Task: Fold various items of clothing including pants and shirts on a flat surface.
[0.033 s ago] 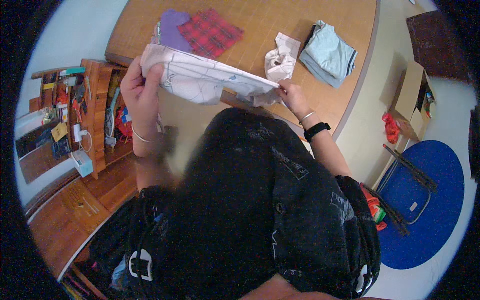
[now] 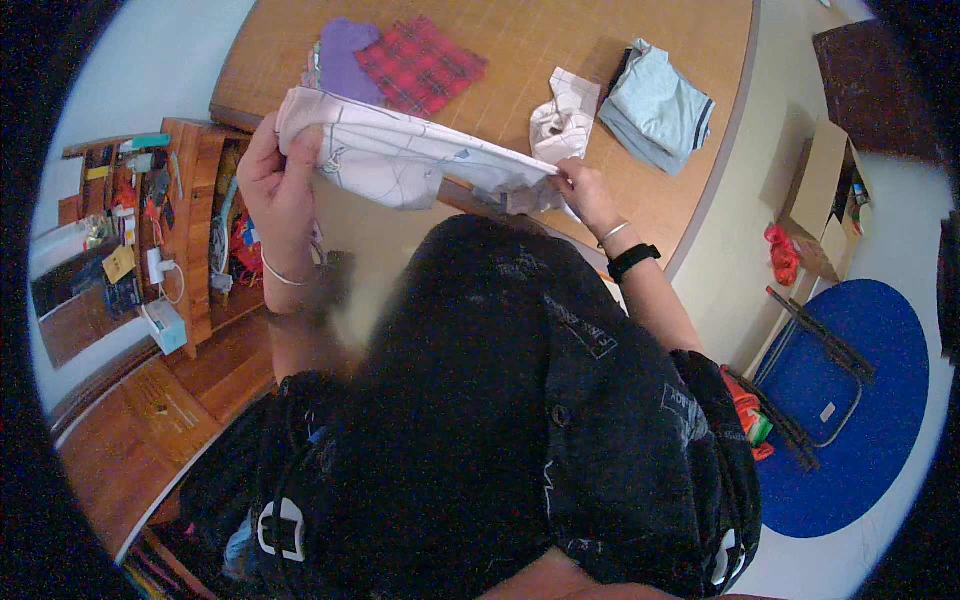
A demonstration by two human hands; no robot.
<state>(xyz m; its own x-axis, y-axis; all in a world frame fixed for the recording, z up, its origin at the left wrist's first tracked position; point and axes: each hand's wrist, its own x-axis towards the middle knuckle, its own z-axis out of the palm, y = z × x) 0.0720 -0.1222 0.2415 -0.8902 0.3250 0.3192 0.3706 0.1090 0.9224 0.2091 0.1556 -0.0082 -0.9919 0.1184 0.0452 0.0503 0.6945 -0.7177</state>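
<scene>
A white garment (image 2: 390,150) with a thin line print is stretched in the air between my hands, in front of the table edge. My left hand (image 2: 280,185) grips its left end, thumb on the near face and fingers behind. At its right end, my right hand (image 2: 590,197) pinches the top edge; a wristband and bangle sit on that wrist. Beyond it on the table (image 2: 530,35) lie a folded purple cloth (image 2: 348,62) and a red plaid cloth (image 2: 420,65). Farther right are a crumpled off-white garment (image 2: 565,110) and a stack of folded light-blue clothes (image 2: 655,110).
On the left stands a wooden shelf unit (image 2: 190,230) holding small items, with a white tissue box (image 2: 163,326) beside it. To the right are an open cardboard box (image 2: 815,195), a red plastic bag (image 2: 781,255) and a folded blue round table (image 2: 870,430) with metal legs.
</scene>
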